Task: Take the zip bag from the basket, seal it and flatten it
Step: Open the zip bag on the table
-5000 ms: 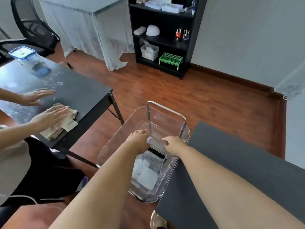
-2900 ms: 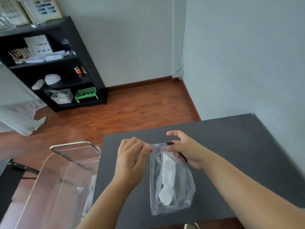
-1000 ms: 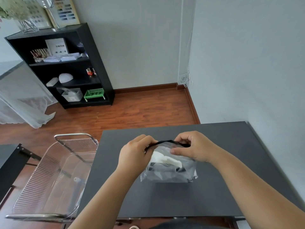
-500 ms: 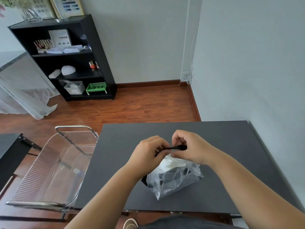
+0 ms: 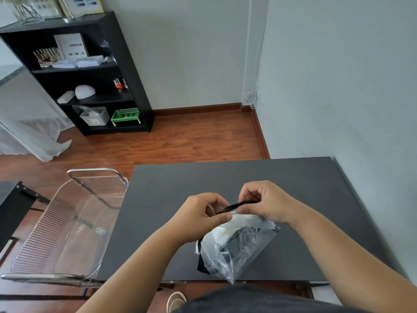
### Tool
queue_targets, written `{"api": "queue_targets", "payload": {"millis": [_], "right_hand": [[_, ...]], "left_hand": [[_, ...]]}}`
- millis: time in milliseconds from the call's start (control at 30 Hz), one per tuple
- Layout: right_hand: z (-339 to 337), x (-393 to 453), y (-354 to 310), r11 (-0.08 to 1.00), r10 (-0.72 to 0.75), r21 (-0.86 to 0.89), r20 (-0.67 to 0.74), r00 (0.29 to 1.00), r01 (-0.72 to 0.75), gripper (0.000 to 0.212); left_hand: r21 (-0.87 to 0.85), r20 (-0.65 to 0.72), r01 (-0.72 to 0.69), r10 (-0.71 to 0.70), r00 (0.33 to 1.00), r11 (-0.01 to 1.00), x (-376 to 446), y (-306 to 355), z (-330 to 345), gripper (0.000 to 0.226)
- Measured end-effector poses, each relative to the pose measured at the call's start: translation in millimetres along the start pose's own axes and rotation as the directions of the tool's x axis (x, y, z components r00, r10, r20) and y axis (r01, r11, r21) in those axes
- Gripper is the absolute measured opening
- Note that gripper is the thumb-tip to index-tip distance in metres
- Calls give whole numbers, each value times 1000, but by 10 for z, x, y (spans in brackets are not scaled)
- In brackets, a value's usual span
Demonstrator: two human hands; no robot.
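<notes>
A clear zip bag with a black zip strip along its top hangs above the dark grey table, its lower corner near the table's front edge. White folded stuff with dark stripes shows inside it. My left hand pinches the left part of the black strip. My right hand pinches the right part of that strip, thumb and fingers closed on it. The clear plastic basket with a metal handle stands to the left of the table, lower than the tabletop.
A black shelf unit with small items and a green crate stands against the far wall. A grey wall runs close along the table's right side. A second black table edge shows at the left. Wooden floor lies beyond.
The bag came out of the basket and up over the table. Over the last second both hands drew closer together on the black strip, and the bag now hangs tilted toward me.
</notes>
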State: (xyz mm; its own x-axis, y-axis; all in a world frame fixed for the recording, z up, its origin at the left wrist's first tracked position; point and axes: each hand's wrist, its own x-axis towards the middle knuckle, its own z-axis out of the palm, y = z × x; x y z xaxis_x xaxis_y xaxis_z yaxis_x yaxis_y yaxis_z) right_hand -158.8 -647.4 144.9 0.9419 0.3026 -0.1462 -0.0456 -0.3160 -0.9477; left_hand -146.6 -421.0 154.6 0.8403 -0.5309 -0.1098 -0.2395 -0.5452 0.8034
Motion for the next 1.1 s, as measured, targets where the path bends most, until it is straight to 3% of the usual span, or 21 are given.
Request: {"api": "queue_targets", "payload": {"millis": [167, 300, 400, 567, 667, 800, 900, 1000, 1100], "right_hand": [[42, -18, -9, 999, -32, -30, -28, 999, 31, 21], [-19, -69, -29, 992, 108, 49, 140, 984, -116, 17], [-92, -141, 15, 974, 145, 143, 220, 965, -179, 14], [-81, -199, 28, 978, 115, 156, 148, 982, -137, 15], [-18, -159, -17, 994, 62, 85, 96, 993, -70, 9], [113, -98, -96, 986, -39, -163, -27, 999, 34, 9], [229, -80, -124, 934, -163, -342, -151, 975, 104, 11], [261, -52, -145, 987, -45, -158, -174, 984, 17, 9], [187, -52, -162, 980, 104, 168, -2, 995, -102, 16]], "left_hand": [[12, -92, -44, 45, 995, 999, 4, 40, -20, 12], [183, -144, -147, 175, 974, 972, 18, 58, -79, 15], [189, -217, -172, 213, 953, 967, 9, 39, -140, 18], [185, -227, -163, 204, 952, 969, -46, -4, -205, 22], [242, -120, -147, 179, 976, 959, -45, 8, -190, 18], [295, -14, -170, 182, 983, 940, -2, 70, -122, 18], [330, -80, -135, 170, 982, 934, -5, 104, -88, 9], [413, -224, -92, 199, 954, 906, -27, 89, -67, 12], [417, -337, -77, 233, 912, 906, -54, 83, -68, 9]]}}
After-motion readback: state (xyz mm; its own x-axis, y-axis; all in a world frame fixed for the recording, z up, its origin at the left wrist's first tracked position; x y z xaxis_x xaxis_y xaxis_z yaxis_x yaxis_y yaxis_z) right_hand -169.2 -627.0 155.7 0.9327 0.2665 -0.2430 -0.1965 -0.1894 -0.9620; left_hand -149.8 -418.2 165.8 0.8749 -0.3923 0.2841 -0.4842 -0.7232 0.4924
